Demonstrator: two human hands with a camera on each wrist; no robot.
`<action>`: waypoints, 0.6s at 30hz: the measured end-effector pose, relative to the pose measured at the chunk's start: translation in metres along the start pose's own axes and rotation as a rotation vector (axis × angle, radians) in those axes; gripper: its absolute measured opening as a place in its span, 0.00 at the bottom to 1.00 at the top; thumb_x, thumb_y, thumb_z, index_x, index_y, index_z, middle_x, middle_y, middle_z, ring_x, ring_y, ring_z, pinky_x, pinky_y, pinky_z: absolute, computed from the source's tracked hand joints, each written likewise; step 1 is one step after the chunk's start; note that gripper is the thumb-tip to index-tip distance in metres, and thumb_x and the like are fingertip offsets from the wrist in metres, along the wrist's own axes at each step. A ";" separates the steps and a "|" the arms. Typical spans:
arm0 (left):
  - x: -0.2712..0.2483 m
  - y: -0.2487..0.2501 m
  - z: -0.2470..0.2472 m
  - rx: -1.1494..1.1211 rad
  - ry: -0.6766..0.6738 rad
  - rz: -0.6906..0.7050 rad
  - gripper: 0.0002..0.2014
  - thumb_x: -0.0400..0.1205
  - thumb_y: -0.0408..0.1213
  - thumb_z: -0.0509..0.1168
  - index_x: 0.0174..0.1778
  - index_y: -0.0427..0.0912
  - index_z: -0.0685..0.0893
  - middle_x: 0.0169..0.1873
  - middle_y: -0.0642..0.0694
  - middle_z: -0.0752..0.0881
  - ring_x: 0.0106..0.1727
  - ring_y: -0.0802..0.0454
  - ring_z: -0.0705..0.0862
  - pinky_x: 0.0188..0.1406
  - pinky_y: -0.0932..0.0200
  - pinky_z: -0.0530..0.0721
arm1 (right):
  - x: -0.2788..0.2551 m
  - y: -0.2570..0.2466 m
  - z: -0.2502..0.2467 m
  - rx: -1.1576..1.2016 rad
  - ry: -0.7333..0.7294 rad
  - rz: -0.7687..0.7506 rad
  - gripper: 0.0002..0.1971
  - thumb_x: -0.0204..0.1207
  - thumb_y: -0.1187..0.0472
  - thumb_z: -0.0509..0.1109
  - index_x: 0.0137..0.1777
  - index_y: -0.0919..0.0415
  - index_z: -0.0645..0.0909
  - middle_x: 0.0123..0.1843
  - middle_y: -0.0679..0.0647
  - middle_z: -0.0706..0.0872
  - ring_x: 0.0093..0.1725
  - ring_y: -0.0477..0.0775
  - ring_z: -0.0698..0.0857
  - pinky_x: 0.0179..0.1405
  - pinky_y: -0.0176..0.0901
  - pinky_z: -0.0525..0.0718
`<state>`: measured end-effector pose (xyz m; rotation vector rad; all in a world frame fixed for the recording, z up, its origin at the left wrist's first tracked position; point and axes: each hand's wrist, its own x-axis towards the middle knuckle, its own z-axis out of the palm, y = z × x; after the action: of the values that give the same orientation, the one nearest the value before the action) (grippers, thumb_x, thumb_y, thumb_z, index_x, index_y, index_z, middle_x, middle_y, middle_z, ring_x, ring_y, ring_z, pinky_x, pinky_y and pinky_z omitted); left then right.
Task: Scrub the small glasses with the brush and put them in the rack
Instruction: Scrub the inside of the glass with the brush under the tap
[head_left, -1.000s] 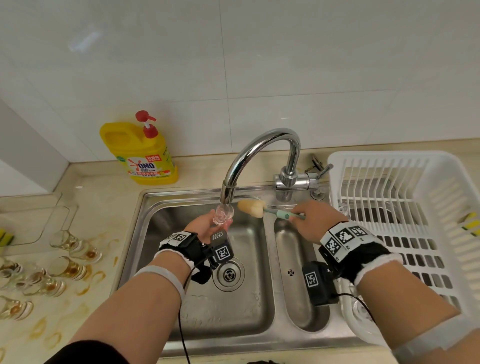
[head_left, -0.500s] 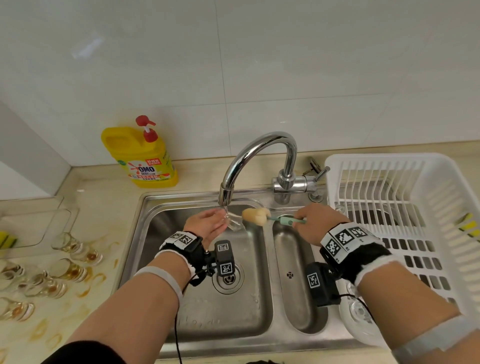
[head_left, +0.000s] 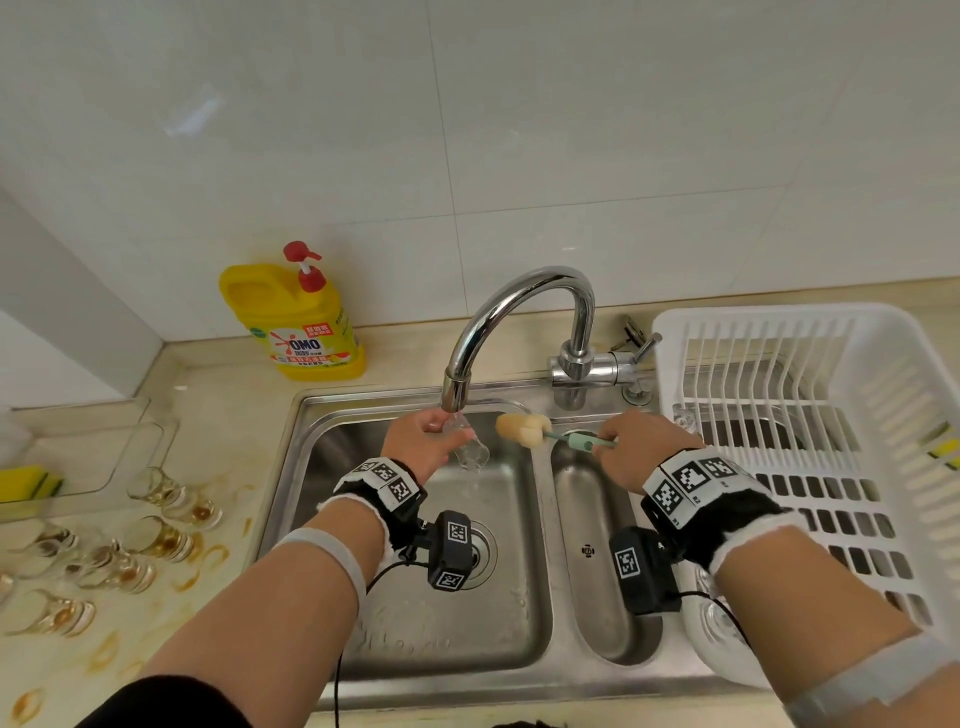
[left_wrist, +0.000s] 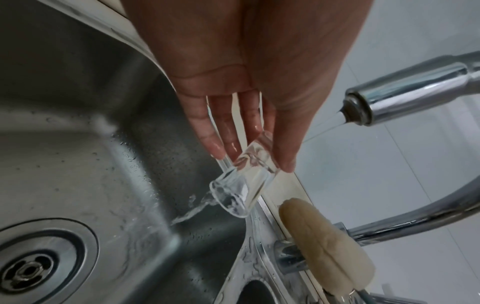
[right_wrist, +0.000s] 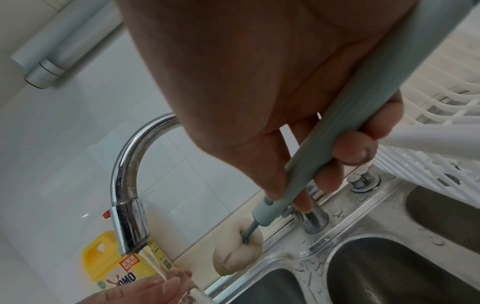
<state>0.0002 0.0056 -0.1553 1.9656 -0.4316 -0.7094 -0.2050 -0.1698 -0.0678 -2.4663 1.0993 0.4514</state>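
Observation:
My left hand (head_left: 423, 441) pinches a small clear glass (head_left: 471, 453) between thumb and fingers, just below the running faucet (head_left: 519, 293). The glass (left_wrist: 237, 190) is tipped mouth-down over the left sink basin (head_left: 415, 623), and water spills out of it. My right hand (head_left: 631, 449) grips the green handle of the brush (right_wrist: 337, 144). Its beige sponge head (head_left: 522, 430) hovers just right of the glass, not touching it. The white rack (head_left: 779, 314) stands at the right of the sink. Several stained small glasses (head_left: 156, 540) lie on the left counter.
A yellow detergent bottle (head_left: 296, 332) stands behind the sink at the left. A clear tray (head_left: 104, 457) with a yellow sponge (head_left: 26, 483) sits at the far left. A white dish (head_left: 717, 639) lies under my right forearm. The tap lever (head_left: 644, 345) is beside the rack.
The glass, held upright under the spout a second ago, is now tipped mouth-down and pours water out. My left hand turned and the brush stayed just to the right.

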 end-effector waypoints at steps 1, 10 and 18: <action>0.000 -0.001 -0.001 0.004 0.000 -0.001 0.13 0.76 0.45 0.78 0.55 0.50 0.90 0.49 0.50 0.91 0.52 0.52 0.90 0.51 0.52 0.92 | -0.001 0.000 0.000 0.001 0.005 -0.003 0.12 0.83 0.48 0.62 0.56 0.47 0.85 0.43 0.48 0.86 0.40 0.47 0.84 0.27 0.38 0.74; -0.031 0.002 -0.013 0.031 -0.003 0.020 0.15 0.77 0.48 0.77 0.57 0.47 0.90 0.48 0.48 0.92 0.50 0.53 0.91 0.41 0.61 0.88 | -0.013 0.004 -0.008 0.006 0.028 -0.098 0.12 0.83 0.52 0.60 0.55 0.51 0.85 0.40 0.48 0.85 0.39 0.48 0.84 0.39 0.42 0.84; -0.055 0.014 0.022 0.360 -0.245 0.266 0.13 0.74 0.51 0.78 0.53 0.57 0.91 0.53 0.57 0.90 0.55 0.60 0.87 0.62 0.57 0.83 | -0.056 0.024 -0.017 0.060 0.103 0.012 0.14 0.82 0.49 0.61 0.58 0.48 0.86 0.43 0.48 0.87 0.39 0.50 0.85 0.36 0.42 0.83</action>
<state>-0.0560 0.0154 -0.1341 2.1026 -1.0092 -0.7403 -0.2571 -0.1578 -0.0334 -2.4547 1.1516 0.2936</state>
